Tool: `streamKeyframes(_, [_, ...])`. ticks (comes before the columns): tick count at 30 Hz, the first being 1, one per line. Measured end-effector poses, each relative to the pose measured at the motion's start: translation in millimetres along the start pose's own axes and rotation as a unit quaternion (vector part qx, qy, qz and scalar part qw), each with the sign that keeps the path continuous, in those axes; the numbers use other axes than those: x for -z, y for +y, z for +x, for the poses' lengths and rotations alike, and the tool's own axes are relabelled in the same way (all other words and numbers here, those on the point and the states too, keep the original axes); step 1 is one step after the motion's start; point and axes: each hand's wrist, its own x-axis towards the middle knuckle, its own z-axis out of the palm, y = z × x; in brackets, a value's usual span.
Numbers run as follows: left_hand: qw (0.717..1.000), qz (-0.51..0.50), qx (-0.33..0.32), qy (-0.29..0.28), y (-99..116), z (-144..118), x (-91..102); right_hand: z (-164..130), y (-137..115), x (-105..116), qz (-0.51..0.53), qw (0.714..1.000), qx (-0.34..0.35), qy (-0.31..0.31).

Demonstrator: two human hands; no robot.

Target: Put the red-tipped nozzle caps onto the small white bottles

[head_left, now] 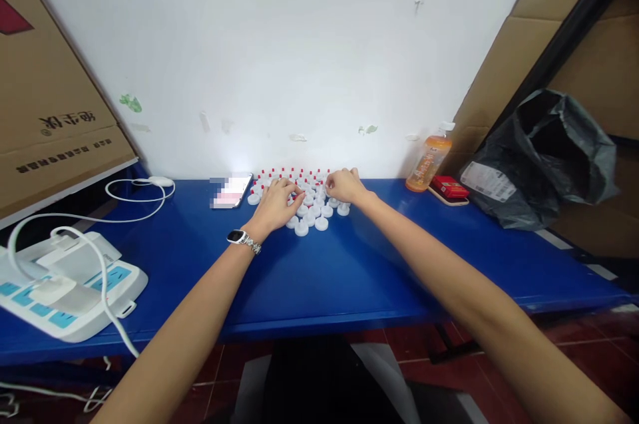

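A cluster of small white caps with red tips (312, 211) stands packed together on the blue table (324, 277), close to the white wall. My left hand (277, 203), with a wristwatch (243, 239) on its wrist, rests on the left part of the cluster, fingers curled over the caps. My right hand (344, 186) touches the right part of the cluster, its fingertips pinched at a cap. Whether either hand has lifted a cap I cannot tell; the fingers hide what is beneath them.
A phone (230, 191) lies left of the caps. A white power strip (64, 287) with cables sits at the table's left edge. An orange drink bottle (429, 161), a red box (450, 187) and a black plastic bag (544, 158) stand at right. Cardboard boxes flank both sides.
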Motion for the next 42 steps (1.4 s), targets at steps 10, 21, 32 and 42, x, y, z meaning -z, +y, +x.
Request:
streamKeyframes(10, [1.0, -0.014, -0.02, -0.001, -3.5, 2.5, -2.5, 0.5, -1.2, 1.6, 0.084, 0.996, -0.04, 0.01])
streamKeyframes(21, [1.0, -0.01, -0.005, 0.005, 2.3, 0.7, 5.7, 14.5, -15.5, -11.9, 0.114, 0.99, -0.065, 0.052])
streamKeyframes(32, [0.99, -0.116, -0.051, 0.068, 14.6, 2.8, 8.0, -31.4, -25.4, -2.5, 0.472, 0.87, 0.046, 0.132])
streamKeyframes(42, [0.976, -0.211, -0.048, 0.012, 26.2, -0.8, 4.8, -53.4, -48.6, -6.8, 0.584, 0.808, 0.043, 0.063])
